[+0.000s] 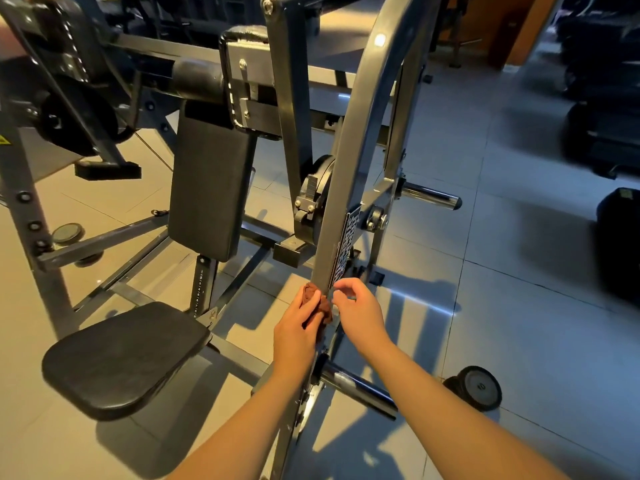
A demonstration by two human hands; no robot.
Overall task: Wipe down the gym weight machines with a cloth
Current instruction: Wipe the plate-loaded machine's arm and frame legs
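A grey steel weight machine fills the view, and its sloping frame bar (349,161) runs from the top centre down toward me. My left hand (298,327) grips a bunched brown cloth (320,301) and presses it against the left face of that bar, low down. My right hand (358,311) sits just right of the bar at the same height, fingers curled, its fingertips close to the bar's label edge; whether it pinches the cloth I cannot tell.
A black seat pad (124,358) and black back pad (211,188) stand to the left. Chrome weight pegs (429,195) (356,386) stick out right of the frame. A small black wheel (479,388) lies on the tiled floor. Dark machines line the far right.
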